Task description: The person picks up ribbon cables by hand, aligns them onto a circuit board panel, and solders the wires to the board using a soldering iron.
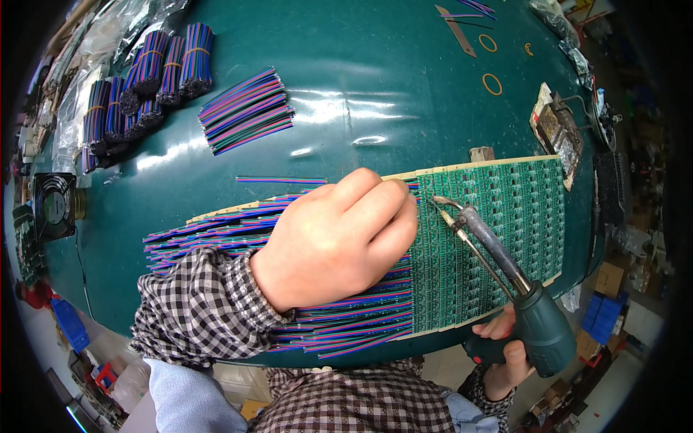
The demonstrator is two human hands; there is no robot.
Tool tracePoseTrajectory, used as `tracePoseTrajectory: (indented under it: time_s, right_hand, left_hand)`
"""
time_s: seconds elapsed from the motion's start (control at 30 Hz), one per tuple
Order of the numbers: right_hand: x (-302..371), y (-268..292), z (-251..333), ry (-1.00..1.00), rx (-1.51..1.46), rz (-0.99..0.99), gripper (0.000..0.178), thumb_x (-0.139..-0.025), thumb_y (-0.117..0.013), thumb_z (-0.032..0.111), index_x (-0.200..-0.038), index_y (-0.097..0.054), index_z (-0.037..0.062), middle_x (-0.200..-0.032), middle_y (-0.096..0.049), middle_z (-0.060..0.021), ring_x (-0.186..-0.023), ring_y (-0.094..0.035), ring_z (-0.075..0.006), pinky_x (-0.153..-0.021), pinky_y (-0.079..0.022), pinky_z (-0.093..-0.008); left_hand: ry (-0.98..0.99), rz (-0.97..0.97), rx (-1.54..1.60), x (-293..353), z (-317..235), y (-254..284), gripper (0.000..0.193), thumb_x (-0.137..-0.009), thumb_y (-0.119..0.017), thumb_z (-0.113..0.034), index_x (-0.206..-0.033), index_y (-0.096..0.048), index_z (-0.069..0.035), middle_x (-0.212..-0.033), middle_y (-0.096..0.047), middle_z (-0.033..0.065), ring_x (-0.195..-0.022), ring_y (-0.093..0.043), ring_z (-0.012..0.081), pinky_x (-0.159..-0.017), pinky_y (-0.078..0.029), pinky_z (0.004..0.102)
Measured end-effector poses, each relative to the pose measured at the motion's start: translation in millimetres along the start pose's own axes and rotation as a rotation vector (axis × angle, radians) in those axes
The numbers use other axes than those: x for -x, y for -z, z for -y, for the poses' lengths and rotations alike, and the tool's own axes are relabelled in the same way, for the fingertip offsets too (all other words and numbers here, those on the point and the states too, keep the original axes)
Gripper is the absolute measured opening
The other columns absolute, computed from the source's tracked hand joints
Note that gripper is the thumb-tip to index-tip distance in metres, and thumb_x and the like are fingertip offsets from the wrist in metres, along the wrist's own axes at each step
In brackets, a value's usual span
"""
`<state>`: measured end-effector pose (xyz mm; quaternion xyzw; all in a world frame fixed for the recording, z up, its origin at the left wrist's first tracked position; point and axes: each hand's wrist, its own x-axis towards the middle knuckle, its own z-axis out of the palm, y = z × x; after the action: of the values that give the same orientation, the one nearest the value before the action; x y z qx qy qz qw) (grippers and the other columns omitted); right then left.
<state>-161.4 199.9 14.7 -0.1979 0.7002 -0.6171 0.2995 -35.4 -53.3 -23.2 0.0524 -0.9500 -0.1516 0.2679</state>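
Note:
My left hand (339, 242) lies over the left edge of the green circuit board panel (498, 238), its fingers pinched on a strip of coloured wires whose ends show at the fingertips. Most of that strip is hidden under the hand. In my right hand (509, 353) is a dark green soldering gun (548, 328), gripped by its handle at the lower right. Its tip reaches the panel just right of my left fingertips, and a thin guide tube runs alongside the barrel. Rows of attached wire strips (361, 317) stretch leftward from the panel's left edge.
Loose wire strips (245, 108) lie in a pile at the far left, near rubber-banded wire bundles (195, 61). One single strip (281, 180) rests above my left hand. A small fan (55, 207) stands left. Far right are a blade (456, 32), rubber bands (491, 84) and a stained metal stand (556, 130).

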Motion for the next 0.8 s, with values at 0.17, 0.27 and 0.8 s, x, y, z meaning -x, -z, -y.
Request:
tracePoseTrajectory:
  time_s: [0.17, 0.27, 0.8]
  right_hand:
    - [0.8, 2.9, -4.4, 0.049, -0.053, 0.015, 0.063, -0.085, -0.067, 0.036, -0.118, -0.046, -0.0133, -0.077, -0.054, -0.0112, -0.067, -0.058, -0.0218, -0.064, -0.058, -0.0374]
    - [1.5, 6.2, -9.1, 0.082, -0.093, -0.007, 0.06, -0.087, -0.064, 0.037, -0.118, -0.046, -0.0115, -0.078, -0.054, -0.0107, -0.068, -0.057, -0.0207, -0.064, -0.057, -0.0365]
    - [7.2, 19.0, -14.4, 0.165, -0.06, -0.049, 0.05, -0.093, -0.056, 0.033, -0.116, -0.047, -0.0106, -0.076, -0.052, -0.01, -0.066, -0.056, -0.0171, -0.059, -0.057, -0.0327]
  left_hand:
    - [0.006, 0.017, -0.016, -0.8, -1.7, 2.7, 0.034, -0.066, -0.062, -0.009, -0.098, -0.064, 0.002, -0.093, -0.061, 0.0114, -0.074, -0.06, 0.0217, -0.061, -0.052, 0.0291]
    - [0.022, 0.046, 0.004, -0.4, -4.8, 10.3, 0.036, -0.068, -0.06, -0.008, -0.102, -0.063, 0.004, -0.097, -0.06, 0.0133, -0.08, -0.061, 0.0239, -0.067, -0.052, 0.03]
    - [0.621, -0.023, 0.002, 45.1, 73.5, 43.0, 0.009, -0.077, -0.068, -0.006, -0.084, -0.063, -0.005, -0.079, -0.057, 0.0094, -0.07, -0.062, 0.0235, -0.064, -0.049, 0.0345]
